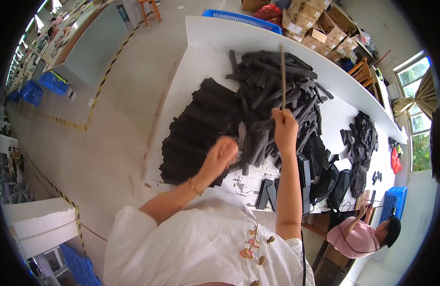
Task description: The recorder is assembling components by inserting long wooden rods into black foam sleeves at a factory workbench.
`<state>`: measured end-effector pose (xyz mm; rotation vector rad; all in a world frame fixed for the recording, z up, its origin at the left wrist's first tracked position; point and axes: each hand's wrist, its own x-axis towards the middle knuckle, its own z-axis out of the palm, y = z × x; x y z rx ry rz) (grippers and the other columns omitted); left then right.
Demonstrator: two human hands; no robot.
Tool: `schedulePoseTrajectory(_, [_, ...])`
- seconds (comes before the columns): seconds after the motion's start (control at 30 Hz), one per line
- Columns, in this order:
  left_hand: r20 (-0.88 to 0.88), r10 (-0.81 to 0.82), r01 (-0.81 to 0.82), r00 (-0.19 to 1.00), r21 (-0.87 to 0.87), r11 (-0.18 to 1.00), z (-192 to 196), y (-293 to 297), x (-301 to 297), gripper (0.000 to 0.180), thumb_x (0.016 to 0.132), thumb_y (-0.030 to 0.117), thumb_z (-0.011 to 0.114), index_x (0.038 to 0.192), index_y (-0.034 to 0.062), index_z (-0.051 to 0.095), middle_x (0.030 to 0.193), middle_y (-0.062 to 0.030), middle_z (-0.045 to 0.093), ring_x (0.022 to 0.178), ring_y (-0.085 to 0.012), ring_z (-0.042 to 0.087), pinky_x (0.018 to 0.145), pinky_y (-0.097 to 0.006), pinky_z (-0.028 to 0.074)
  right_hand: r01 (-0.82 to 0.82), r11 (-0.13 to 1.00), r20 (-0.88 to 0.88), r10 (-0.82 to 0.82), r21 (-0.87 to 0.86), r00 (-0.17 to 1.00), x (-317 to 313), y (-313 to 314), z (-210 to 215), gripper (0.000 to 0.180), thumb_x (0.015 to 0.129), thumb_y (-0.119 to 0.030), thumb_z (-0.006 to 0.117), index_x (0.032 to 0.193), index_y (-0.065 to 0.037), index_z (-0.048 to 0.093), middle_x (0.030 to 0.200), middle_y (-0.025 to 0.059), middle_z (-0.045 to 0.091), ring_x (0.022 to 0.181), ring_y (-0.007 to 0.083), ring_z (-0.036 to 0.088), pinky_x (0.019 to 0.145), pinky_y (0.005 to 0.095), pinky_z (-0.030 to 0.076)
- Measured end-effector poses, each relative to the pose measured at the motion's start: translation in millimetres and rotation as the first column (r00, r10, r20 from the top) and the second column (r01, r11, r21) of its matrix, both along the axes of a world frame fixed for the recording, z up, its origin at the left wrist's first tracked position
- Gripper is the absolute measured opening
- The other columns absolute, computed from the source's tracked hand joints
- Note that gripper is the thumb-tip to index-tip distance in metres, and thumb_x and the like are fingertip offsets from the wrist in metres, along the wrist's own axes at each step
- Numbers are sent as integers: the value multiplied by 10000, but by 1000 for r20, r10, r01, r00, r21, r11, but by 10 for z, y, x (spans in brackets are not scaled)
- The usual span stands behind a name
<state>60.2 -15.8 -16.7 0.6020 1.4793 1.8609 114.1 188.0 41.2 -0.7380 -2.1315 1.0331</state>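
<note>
My right hand (286, 129) is closed around a thin wooden stick (283, 76), which points away from me over a heaped pile of black fabric strips (263, 83). Many of these strips look rolled or tube-like. The end of one black piece lies right beside my right fingers; I cannot tell whether they touch it. My left hand (222, 153) is smeared by motion, its fingers partly curled, in front of the pile. Left of the pile, flat black pieces (196, 131) lie in overlapping rows, close to my left hand.
A white table (179, 78) with a raised back panel carries everything. To the right lie black pouches (326, 183), dark flat blocks (264, 194) and another black heap (362, 148). A person in pink (356, 236) sits at the right. Cardboard boxes (320, 24) and a blue crate (241, 20) stand beyond.
</note>
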Motion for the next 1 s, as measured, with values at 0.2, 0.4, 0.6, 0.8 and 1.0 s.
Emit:
schedulePoseTrajectory(0.2, [-53,-197,198,979,9,980,124,457,-419,117,825,66,709,883,34,612,815,37,586,751,-41,537,690,-178,423,-81,899,-18,81,-431,997,49,-400,-80,235,901,-190,649,791,5,578,607,-26,465,608,55,400,550,228,349])
schedulePoseTrajectory(0.4, [380,-147,44,913,267,963,-93,485,-444,78,858,121,683,911,79,642,790,36,612,720,-51,543,634,-208,418,-249,786,-187,172,-566,967,299,-561,-415,156,856,-140,705,899,-45,589,670,-57,506,571,33,436,515,185,347])
schedulePoseTrajectory(0.6, [662,-65,-130,747,241,962,-280,551,-327,120,913,195,624,853,92,642,785,31,619,713,-69,542,662,-239,436,-214,718,-221,86,-663,972,288,-617,-592,140,877,-142,683,825,-45,597,622,-66,481,552,24,415,493,189,321])
schedulePoseTrajectory(0.8, [-47,348,-351,936,-90,932,-686,639,-893,202,928,233,600,891,42,654,752,-6,621,637,-95,556,579,-222,438,-37,899,-94,-5,-436,996,638,-55,-763,116,861,-109,695,836,-38,608,628,-84,446,580,20,368,513,194,307])
schedulePoseTrajectory(1.0, [-779,-38,-246,626,-243,938,-793,1007,-1768,148,783,102,697,922,61,669,838,-56,637,780,-202,591,705,-314,487,230,973,380,-218,15,899,965,519,-718,254,892,-255,634,1047,-58,597,776,106,632,666,265,611,593,354,465])
